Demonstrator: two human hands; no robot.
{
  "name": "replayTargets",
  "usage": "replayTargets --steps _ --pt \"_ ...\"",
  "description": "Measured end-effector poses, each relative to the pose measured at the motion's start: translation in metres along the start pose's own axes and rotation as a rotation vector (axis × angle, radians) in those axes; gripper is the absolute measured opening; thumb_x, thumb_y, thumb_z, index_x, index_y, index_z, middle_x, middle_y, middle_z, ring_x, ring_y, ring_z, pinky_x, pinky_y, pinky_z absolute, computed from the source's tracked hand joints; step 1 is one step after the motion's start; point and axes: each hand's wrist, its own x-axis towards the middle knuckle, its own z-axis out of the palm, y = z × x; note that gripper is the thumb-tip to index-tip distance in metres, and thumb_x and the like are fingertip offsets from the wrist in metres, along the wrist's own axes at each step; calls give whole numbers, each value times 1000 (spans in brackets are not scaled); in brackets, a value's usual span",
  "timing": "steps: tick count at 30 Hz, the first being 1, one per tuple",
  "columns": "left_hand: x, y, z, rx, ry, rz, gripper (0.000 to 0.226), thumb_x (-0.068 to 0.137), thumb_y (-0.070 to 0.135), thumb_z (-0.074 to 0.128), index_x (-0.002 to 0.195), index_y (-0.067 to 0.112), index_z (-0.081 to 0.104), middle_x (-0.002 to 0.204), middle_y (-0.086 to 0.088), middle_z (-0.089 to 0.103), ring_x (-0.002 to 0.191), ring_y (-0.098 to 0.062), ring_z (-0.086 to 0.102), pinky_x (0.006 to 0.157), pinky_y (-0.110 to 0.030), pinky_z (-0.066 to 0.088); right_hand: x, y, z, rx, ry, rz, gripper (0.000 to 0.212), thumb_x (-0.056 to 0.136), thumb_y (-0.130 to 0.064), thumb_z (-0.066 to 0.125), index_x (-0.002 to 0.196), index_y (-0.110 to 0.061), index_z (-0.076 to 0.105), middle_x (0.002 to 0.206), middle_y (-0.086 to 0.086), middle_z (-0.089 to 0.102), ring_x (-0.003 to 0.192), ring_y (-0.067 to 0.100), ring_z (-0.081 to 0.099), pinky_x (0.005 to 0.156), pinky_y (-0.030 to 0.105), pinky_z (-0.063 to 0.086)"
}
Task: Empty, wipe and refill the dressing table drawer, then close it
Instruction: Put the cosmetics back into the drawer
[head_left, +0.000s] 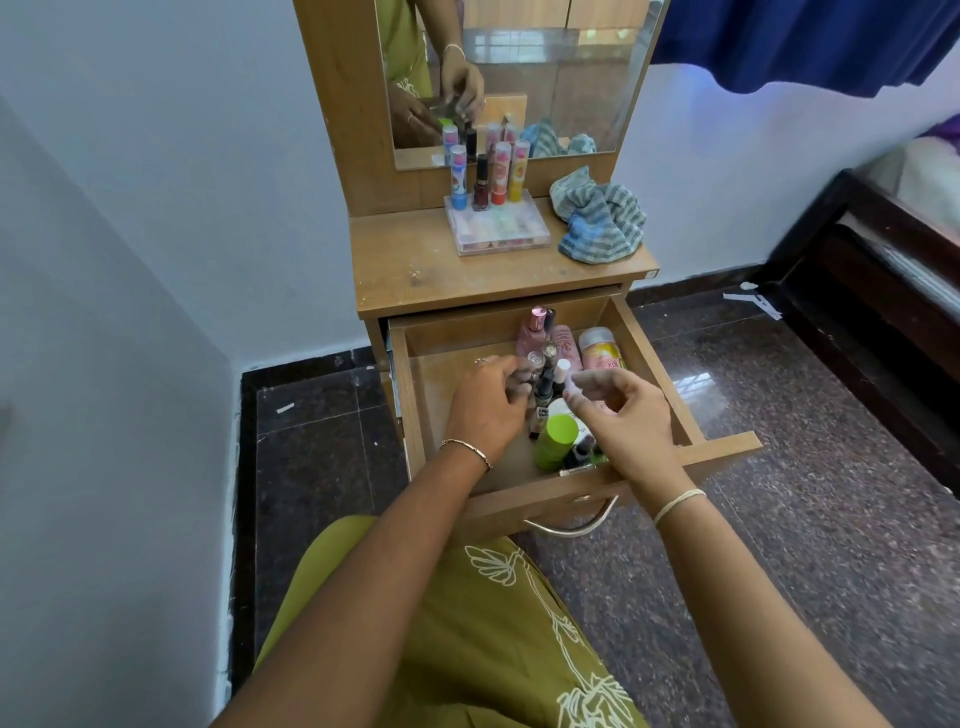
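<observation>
Head view: wooden drawer (727, 451) open, bottles (545, 382) crowding its right side.

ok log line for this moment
drawer open, holds bottles | left hand at bottles, grip unclear | right hand above them, grip unclear | cloth on tabletop

- We could not tell if our left hand (485, 405) gripped a bottle (535, 362).
- Our right hand (618, 415) had blurred fingertips (584, 382).
- The frame's edge cut off the bed (883, 291).
</observation>
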Motion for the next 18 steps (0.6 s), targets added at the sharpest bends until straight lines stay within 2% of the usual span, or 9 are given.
replayTargets --steps 3,6,9,11,12,15,18 --pt "14 13 -12 -83 85 24 23 81 5 64 98 20 68 89 3 68 72 -8 61 70 -19 52 18 -14 9 63 36 -6 9 79 -23 75 87 -24 71 83 -6 71 76 7 66 80 39 57" --pt "42 27 -30 -99 178 71 24 81 5 63 102 16 68 88 1 68 74 -9 62 75 -24 53 46 -38 20 99 48 -59 8 81 -18 72 87 -23 70 82 -6 72 77 9 67 80 37 57" --pt "82 41 -53 12 246 106 31 84 9 62 114 15 64 104 -4 65 92 -17 60 84 -34 53 84 -69 28 96 79 -157 10 84 -16 67 92 -22 68 85 -5 70 77 7 64 77 29 55" --pt "112 48 -69 100 279 132 41 85 10 62 125 19 57 120 -6 55 103 -18 56 91 -29 50 113 -90 32 -20 121 -275 15 86 -17 64 99 -20 68 95 -6 68 80 2 59 76 20 48" --pt "126 51 -76 149 287 145 46 85 8 62 129 19 53 126 -7 50 108 -18 53 95 -27 46 126 -99 34 -89 145 -330 18 86 -16 62 103 -20 69 99 -6 67 85 3 58 77 19 47" --pt "164 52 -96 276 294 155 54 84 0 60 135 15 48 130 -8 45 116 -21 49 95 -19 37 163 -126 41 -354 178 -529 28 88 -8 56 111 -18 69 110 0 66 100 17 57 87 31 46" --pt "187 47 -108 375 311 132 57 83 1 61 136 15 47 127 -7 47 113 -22 49 94 -21 38 189 -137 50 -823 139 -770 43 89 -5 47 126 -21 61 130 -2 60 118 23 49 93 33 38"
